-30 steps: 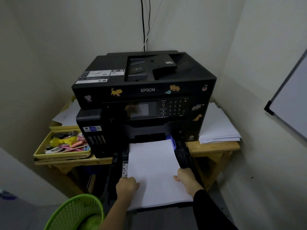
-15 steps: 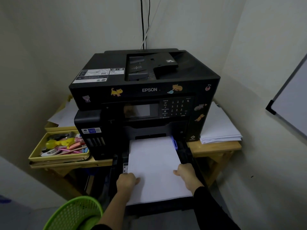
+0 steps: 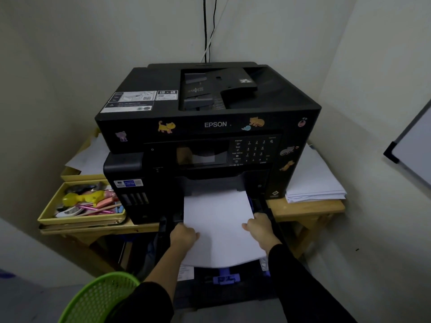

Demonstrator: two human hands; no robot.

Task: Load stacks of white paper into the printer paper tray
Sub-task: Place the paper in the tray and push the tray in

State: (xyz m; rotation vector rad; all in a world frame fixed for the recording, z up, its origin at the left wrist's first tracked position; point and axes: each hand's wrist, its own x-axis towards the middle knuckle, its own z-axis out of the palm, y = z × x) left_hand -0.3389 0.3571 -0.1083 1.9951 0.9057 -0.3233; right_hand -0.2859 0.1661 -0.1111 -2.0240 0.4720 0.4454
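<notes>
A black Epson printer [image 3: 210,127] stands on a wooden table, its paper tray [image 3: 224,287] pulled out at the front with a blue guide [image 3: 225,279] near its front end. A stack of white paper [image 3: 219,224] lies over the tray, its far end inside the printer's slot. My left hand [image 3: 183,236] grips the stack's left edge and my right hand [image 3: 260,226] grips its right edge. The stack's near edge bows down slightly above the blue guide.
More white paper [image 3: 312,183] is piled on the table right of the printer. A yellow tray of stationery [image 3: 81,206] sits left of it, loose sheets behind. A green mesh basket [image 3: 98,297] stands on the floor at lower left. A whiteboard [image 3: 412,148] hangs on the right wall.
Both hands have pushed the paper stack further into the printer; the tray's front end and blue guide have come into view below the stack.
</notes>
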